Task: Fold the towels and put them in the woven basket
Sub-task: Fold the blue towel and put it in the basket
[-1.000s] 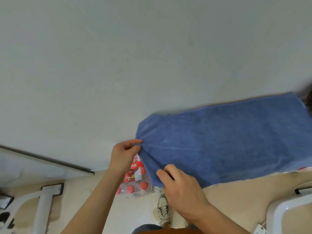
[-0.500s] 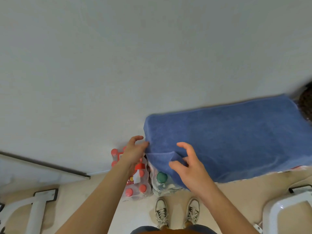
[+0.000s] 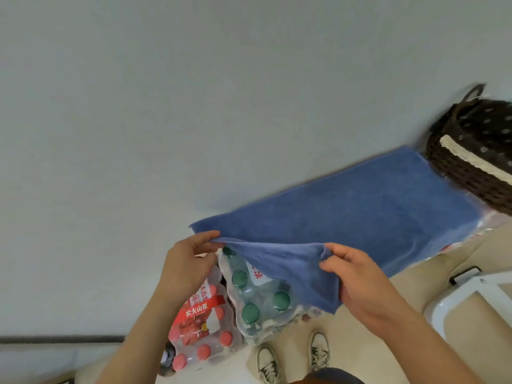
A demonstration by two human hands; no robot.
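Since half a second ago your hands have moved apart along the near edge of the blue terry towel (image 3: 360, 217), and your head has swung right, bringing the basket into view.

- Your left hand (image 3: 188, 264) is pinching the towel's near-left corner, forefinger on top of the cloth, thumb under it.
- Your right hand (image 3: 360, 281) is pinching the same edge further right, thumb and fingers curled on a small bunch of cloth.
- Between the two hands the edge is lifting off the pale grey tabletop (image 3: 138, 134). A flap is hanging down past the table's edge below your right hand.
- The rest of the towel is lying flat on the tabletop, stretching away to the right.
- The dark brown woven basket (image 3: 465, 173), with its cream braid trim and dotted lining, is standing at the far right. The towel's far corner is lying just beside its wall; you cannot tell whether they are touching.
- Below the table's edge, a shrink-wrapped pack of red-capped bottles (image 3: 202, 336) and a pack of green-capped bottles (image 3: 257, 297) are sitting side by side on the beige floor (image 3: 432, 261).
- Your pale sneakers (image 3: 267, 361) are showing just behind them.
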